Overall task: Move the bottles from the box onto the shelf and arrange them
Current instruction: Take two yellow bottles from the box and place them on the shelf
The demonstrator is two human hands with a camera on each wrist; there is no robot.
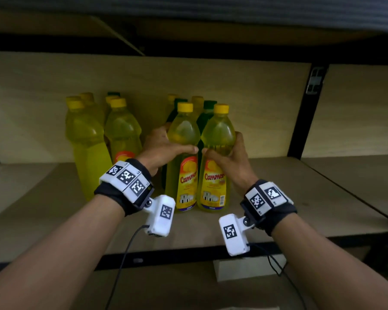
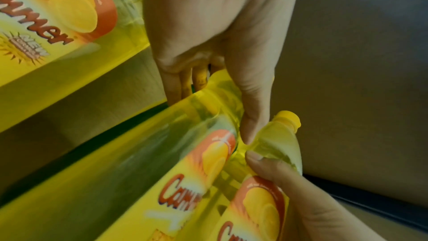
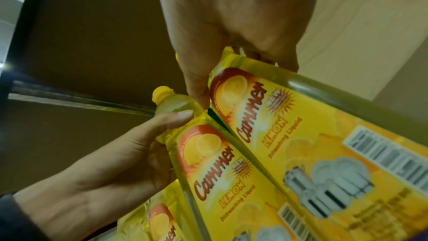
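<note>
From the head camera: two yellow bottles stand upright on the shelf (image 1: 323, 193), touching side by side. The left hand (image 1: 164, 148) wraps its fingers round the shoulder of the left bottle (image 1: 184, 157), and the right hand (image 1: 229, 153) grips the right bottle (image 1: 217, 157) the same way. Behind that pair sit green bottles (image 1: 207, 115) and more yellow ones; left of the pair stands another yellow group (image 1: 87, 139). So plenty is shelved already, I'd judge; the box is out of sight, so what's left can't be told. Right of the pair the board runs bare to the black upright post (image 1: 300, 121).

Left wrist view: thumb across the bottle's shoulder, fingers curled behind.

Right wrist view: both labels face out, thumbs almost meeting.
</note>
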